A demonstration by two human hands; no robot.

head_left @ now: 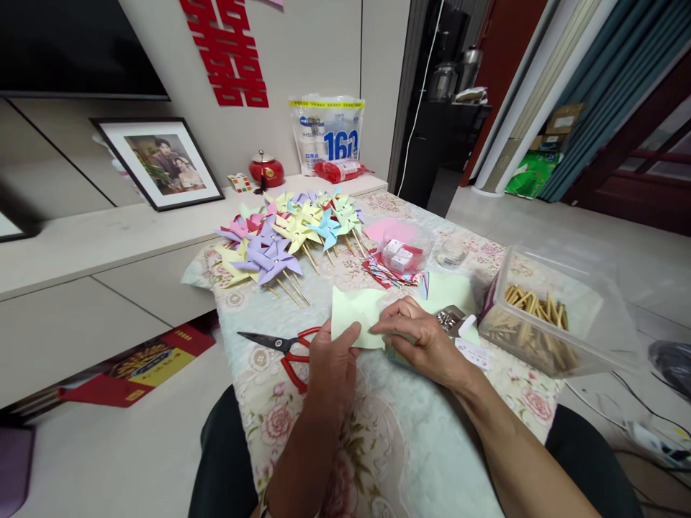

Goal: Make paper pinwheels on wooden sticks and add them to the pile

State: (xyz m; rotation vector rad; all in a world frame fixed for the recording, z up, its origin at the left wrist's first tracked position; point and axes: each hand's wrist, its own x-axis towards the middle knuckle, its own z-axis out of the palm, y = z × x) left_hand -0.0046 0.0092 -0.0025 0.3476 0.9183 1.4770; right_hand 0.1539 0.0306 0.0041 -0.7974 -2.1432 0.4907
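Between the thumb and fingers of my left hand (335, 360) is a square of pale green paper (350, 308), held up over the table. My right hand (421, 334) is closed at the paper's right edge, its fingertips pinched against the sheet; whether a small thing is also in them is hidden. To the left of my left hand lie scissors (278, 344) with red handles, blades apart. Beyond my right hand sits a small open box of shiny metal bits (449, 318), near more green paper (453, 289).
Finished paper pinwheels (294, 230) on sticks are heaped at the far left. A clear bin (499, 316) of short wooden sticks stands at right. Colourful paper strips (391, 275) and a clear plastic tub (415, 241) lie mid-table, on a flowered cloth (389, 439).
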